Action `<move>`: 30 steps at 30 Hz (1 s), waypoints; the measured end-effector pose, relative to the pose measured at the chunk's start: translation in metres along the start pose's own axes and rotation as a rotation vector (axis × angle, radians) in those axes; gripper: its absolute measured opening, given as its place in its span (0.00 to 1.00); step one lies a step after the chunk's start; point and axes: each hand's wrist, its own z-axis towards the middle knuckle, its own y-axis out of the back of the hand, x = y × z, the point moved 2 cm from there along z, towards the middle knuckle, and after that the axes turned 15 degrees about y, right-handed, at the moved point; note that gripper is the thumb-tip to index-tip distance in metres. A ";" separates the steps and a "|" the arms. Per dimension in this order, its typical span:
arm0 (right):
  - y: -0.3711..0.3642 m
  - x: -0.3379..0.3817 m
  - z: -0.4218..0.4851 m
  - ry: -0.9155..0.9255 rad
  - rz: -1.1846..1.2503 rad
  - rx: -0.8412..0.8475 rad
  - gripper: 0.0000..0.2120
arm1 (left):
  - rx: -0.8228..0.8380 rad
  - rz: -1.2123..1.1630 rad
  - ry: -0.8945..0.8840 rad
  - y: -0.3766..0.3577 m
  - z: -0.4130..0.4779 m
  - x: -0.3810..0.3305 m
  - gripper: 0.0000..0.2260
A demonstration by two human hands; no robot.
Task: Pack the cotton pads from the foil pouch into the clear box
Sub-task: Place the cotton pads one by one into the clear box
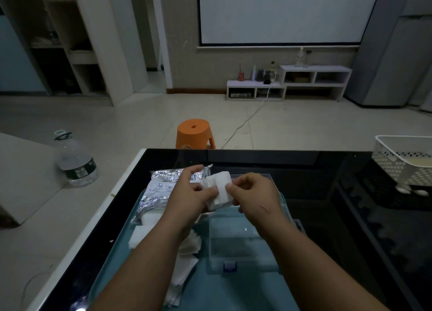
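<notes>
Stack of cotton pads (219,189) is pinched between both hands, held above the far end of the clear box (243,243). Left hand (189,193) grips its left side, right hand (254,193) its right. Foil pouch (161,189) lies at the teal tray's (210,292) far-left corner; loose pads (184,259) are scattered along its left side.

dim room – bluish cast | wide-angle edge bending | glare on foil pouch (163,182)

I had both bare forearms reaching forward side by side, my left hand (190,197) and right hand (253,197) raised close together, fingers curled and pinching inward toward each other.
</notes>
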 end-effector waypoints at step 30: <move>-0.016 0.001 -0.009 0.126 -0.373 0.416 0.23 | -0.143 0.170 0.011 -0.016 -0.001 0.034 0.07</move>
